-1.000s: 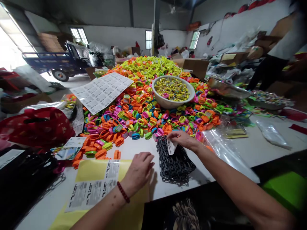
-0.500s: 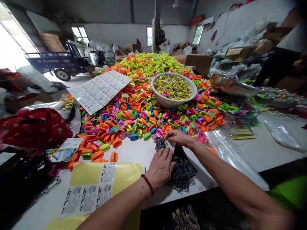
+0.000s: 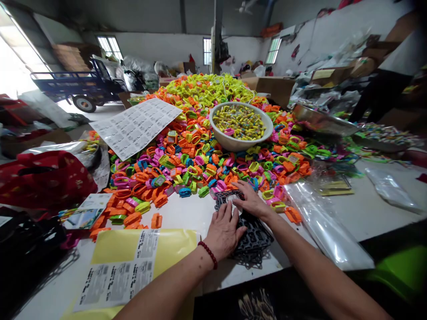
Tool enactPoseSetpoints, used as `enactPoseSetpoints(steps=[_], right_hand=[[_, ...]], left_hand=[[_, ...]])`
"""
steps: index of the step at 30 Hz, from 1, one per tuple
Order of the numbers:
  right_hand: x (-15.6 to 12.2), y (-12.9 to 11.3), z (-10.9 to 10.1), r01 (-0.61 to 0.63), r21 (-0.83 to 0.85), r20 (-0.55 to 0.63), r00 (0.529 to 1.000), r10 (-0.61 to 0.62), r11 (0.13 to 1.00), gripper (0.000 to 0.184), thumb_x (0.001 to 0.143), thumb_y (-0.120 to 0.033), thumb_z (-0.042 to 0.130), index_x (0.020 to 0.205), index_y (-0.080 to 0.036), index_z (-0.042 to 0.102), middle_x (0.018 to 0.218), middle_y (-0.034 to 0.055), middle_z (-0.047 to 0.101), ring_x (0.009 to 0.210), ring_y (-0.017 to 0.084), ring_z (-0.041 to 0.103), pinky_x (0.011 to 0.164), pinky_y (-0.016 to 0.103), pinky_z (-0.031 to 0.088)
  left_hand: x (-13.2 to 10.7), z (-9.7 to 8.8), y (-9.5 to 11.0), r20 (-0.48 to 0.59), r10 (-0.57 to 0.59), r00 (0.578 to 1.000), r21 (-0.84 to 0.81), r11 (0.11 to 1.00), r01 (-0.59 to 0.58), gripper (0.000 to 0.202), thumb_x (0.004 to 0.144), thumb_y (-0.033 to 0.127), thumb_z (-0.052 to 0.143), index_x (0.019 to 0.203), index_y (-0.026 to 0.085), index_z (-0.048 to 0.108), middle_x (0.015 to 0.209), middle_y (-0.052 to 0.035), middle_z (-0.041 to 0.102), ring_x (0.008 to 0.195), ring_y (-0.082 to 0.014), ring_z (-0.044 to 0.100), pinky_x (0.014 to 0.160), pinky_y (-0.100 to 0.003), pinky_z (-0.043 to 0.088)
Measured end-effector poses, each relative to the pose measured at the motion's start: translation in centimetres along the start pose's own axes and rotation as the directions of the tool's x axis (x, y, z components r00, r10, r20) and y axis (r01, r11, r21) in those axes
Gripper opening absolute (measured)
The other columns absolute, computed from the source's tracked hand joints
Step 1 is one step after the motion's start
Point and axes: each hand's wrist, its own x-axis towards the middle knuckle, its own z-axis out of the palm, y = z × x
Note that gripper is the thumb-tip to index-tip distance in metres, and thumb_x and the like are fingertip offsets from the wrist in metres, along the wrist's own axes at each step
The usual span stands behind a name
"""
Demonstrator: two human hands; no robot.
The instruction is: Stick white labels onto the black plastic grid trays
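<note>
Under my hands, near the table's front edge, lies a stack of black openwork plastic pieces (image 3: 255, 235). My left hand (image 3: 224, 232), with a red bead bracelet at the wrist, rests flat on it with fingers stretched out. A white sticker (image 3: 235, 208) on the top piece shows partly between the hands. Over its far side, my right hand (image 3: 251, 202) has its fingers extended and its thumb on the sticker. A yellow backing sheet with several printed stickers (image 3: 122, 278) lies left of my left hand.
Behind the stack rises a large heap of colourful plastic watch-like pieces (image 3: 187, 166). A white bowl (image 3: 240, 143) of small yellow pieces sits in it. A white label sheet (image 3: 136, 126) lies on the heap's left. Clear plastic bags (image 3: 328, 231) lie right; a red bag (image 3: 46, 180) stands left.
My right hand has gone from a pinch at the sticker to extended fingers with the thumb on it. My left hand stays on the black stack. The view has shifted slightly.
</note>
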Motion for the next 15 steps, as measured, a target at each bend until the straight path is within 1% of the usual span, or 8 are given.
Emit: enactPoseSetpoints(steps=[1,2,4,7,10,12,15], right_hand=[[-0.7,0.4,0.2,-0.014,-0.061,-0.055,0.998,0.010,0.998,0.071,0.073,-0.034,0.064,0.141,-0.017,0.048,0.148,0.0141,0.036,0.140,0.031,0.030,0.116,0.047,0.024],[-1.3,0.7,0.5,-0.029,-0.107,-0.093,0.995,0.019,0.994,0.074,0.075,-0.038,0.064,0.143,-0.017,0.045,0.147,0.0155,0.037,0.138,0.031,0.031,0.116,0.048,0.025],[-2.4,1.5,1.0,-0.055,-0.132,-0.129,0.991,0.038,0.990,0.073,0.079,-0.044,0.060,0.144,-0.016,0.042,0.142,0.0165,0.042,0.135,0.031,0.036,0.114,0.049,0.028],[-3.8,2.4,1.4,-0.101,-0.056,-0.133,0.987,0.093,0.993,0.069,0.085,-0.047,0.052,0.145,-0.016,0.039,0.142,0.0161,0.045,0.134,0.029,0.039,0.114,0.047,0.030],[-5.0,2.8,1.5,-0.156,0.011,-0.137,0.978,0.156,0.988,0.068,0.088,-0.046,0.050,0.147,-0.017,0.036,0.144,0.0140,0.046,0.133,0.028,0.041,0.113,0.048,0.031],[-5.6,2.8,1.5,-0.175,-0.003,-0.171,0.970,0.172,0.985,0.066,0.088,-0.047,0.050,0.146,-0.017,0.040,0.140,0.0133,0.051,0.129,0.029,0.045,0.110,0.048,0.034],[-6.0,2.3,1.6,-0.180,-0.051,-0.226,0.960,0.164,0.982,0.061,0.087,-0.047,0.051,0.140,-0.015,0.050,0.127,0.0141,0.061,0.122,0.031,0.050,0.106,0.049,0.039]], left_hand=[[0.1,-0.1,-0.1,0.001,0.003,1.000,-0.009,1.000,-0.003,0.058,0.097,0.052,0.034,0.145,0.019,0.036,0.158,-0.0149,0.026,0.144,-0.0331,0.024,0.107,-0.057,0.038],[0.3,-0.2,-0.2,0.002,0.005,1.000,-0.019,1.000,-0.005,0.057,0.097,0.052,0.034,0.145,0.020,0.036,0.158,-0.0152,0.026,0.145,-0.0325,0.022,0.106,-0.058,0.038],[0.6,-0.4,-0.5,0.007,0.000,1.000,-0.036,0.999,0.000,0.053,0.098,0.051,0.032,0.141,0.022,0.039,0.158,-0.0149,0.027,0.146,-0.0313,0.020,0.106,-0.059,0.037],[1.1,-0.2,-0.9,0.004,-0.003,1.000,-0.049,0.999,0.003,0.047,0.099,0.048,0.030,0.136,0.023,0.045,0.157,-0.0133,0.029,0.146,-0.0300,0.021,0.106,-0.060,0.035],[1.2,0.2,-1.3,-0.007,0.001,1.000,-0.059,0.998,-0.002,0.052,0.098,0.048,0.032,0.143,0.022,0.037,0.158,-0.0127,0.028,0.146,-0.0293,0.021,0.109,-0.061,0.031],[1.3,0.3,-1.5,-0.002,0.004,1.000,-0.064,0.998,-0.005,0.056,0.098,0.049,0.034,0.147,0.022,0.032,0.159,-0.0126,0.026,0.147,-0.0293,0.019,0.111,-0.062,0.028],[1.5,0.1,-1.6,0.047,-0.013,0.999,-0.093,0.996,0.017,0.059,0.096,0.053,0.037,0.146,0.023,0.035,0.160,-0.0140,0.021,0.148,-0.0322,0.015,0.109,-0.065,0.027]])
